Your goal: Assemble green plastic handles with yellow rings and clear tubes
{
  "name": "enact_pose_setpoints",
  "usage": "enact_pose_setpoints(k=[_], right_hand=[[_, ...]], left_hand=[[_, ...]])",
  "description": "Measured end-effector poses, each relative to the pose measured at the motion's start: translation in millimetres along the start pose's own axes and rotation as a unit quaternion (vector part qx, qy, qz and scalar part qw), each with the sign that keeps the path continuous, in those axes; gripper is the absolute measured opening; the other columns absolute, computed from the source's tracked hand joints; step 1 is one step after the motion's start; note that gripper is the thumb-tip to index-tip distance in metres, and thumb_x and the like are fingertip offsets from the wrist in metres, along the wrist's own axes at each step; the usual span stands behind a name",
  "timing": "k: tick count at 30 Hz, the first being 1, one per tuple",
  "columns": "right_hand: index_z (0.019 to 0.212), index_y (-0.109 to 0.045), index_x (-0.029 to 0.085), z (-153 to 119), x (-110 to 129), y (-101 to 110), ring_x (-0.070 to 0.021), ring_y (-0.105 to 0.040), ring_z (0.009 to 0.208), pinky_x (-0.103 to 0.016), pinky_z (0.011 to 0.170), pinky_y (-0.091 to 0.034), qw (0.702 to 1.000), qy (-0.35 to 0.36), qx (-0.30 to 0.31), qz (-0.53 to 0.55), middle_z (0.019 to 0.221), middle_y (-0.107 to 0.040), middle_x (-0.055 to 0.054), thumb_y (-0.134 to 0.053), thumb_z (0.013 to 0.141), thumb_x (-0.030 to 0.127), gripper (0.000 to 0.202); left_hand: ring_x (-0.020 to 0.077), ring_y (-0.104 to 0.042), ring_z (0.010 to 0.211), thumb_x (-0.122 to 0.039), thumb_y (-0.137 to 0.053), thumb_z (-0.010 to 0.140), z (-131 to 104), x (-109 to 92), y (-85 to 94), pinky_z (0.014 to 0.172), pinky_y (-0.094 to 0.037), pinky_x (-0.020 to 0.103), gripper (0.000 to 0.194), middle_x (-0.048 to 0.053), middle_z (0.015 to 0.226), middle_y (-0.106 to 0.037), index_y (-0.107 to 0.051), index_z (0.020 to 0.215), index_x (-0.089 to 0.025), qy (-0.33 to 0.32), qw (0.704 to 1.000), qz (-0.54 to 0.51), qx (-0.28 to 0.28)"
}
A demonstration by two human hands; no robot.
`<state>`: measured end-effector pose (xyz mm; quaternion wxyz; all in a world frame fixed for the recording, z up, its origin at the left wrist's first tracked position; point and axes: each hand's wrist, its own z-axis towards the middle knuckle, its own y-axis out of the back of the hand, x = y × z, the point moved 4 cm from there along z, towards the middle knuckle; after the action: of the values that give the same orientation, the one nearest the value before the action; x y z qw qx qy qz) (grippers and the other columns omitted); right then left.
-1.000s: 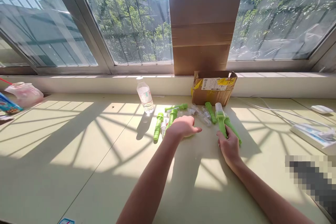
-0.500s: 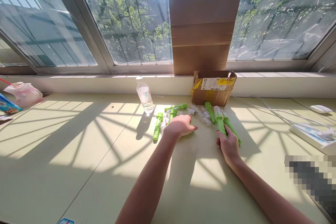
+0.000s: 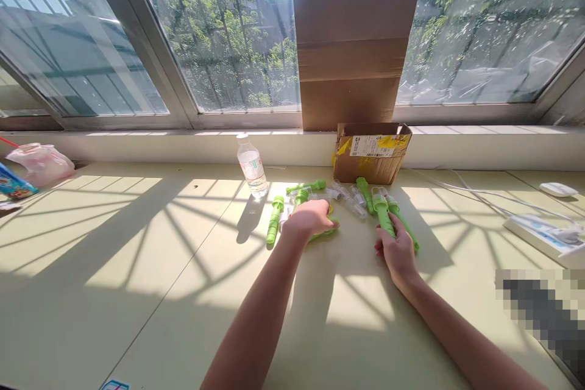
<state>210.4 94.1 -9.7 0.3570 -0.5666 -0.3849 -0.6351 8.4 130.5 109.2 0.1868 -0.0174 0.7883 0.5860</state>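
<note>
Basically a pale tabletop (image 3: pixel 150 329), sun-striped, fills lower frame; barred windows (image 3: pixel 223 42) up top. R hand (image 3: pixel 397 251) grips green tube (image 3: pixel 382 212), ctr-right; L hand (image 3: pixel 311 219) at ctr, over green piece (image 3: pixel 326 233), can't tell if held.

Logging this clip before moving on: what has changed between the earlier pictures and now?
The left hand has shifted slightly left, revealing more of a green piece by its thumb; its grip is unclear. The right hand keeps hold of a green tube, whose clear end now sits lower. The bottle and box stayed put.
</note>
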Motion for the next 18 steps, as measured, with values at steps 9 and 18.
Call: enact_pose_setpoints(k=[9, 18], right_hand=[[0.142, -0.041, 0.016, -1.5, 1.5, -0.8, -0.0175, -0.055, 0.046, -0.031, 0.042, -0.048, 1.000, -0.027, -0.004, -0.006, 0.068, -0.062, -0.001, -0.059, 0.075, 0.034, 0.071], [0.141, -0.042, 0.012, -3.2, -1.7, -0.8, -0.0149, -0.053, 0.046, -0.029, 0.044, -0.045, 0.996, 0.082, 0.004, -0.033, 0.078, -0.066, -0.008, -0.054, 0.080, 0.035, 0.067]], left_hand=[[0.0253, -0.062, 0.088, -0.023, -0.063, 0.065, -4.5, 8.4, 7.9, 0.062, -0.043, 0.026, 0.047, 0.010, 0.106, -0.065, -0.059, 0.112, -0.021, 0.012, 1.000, 0.018, 0.007], [0.0235, -0.062, 0.088, -0.026, -0.062, 0.066, -2.8, 10.5, 7.7, 0.062, -0.044, 0.025, 0.046, 0.010, 0.107, -0.065, -0.059, 0.112, -0.022, 0.018, 0.999, 0.032, 0.010]])
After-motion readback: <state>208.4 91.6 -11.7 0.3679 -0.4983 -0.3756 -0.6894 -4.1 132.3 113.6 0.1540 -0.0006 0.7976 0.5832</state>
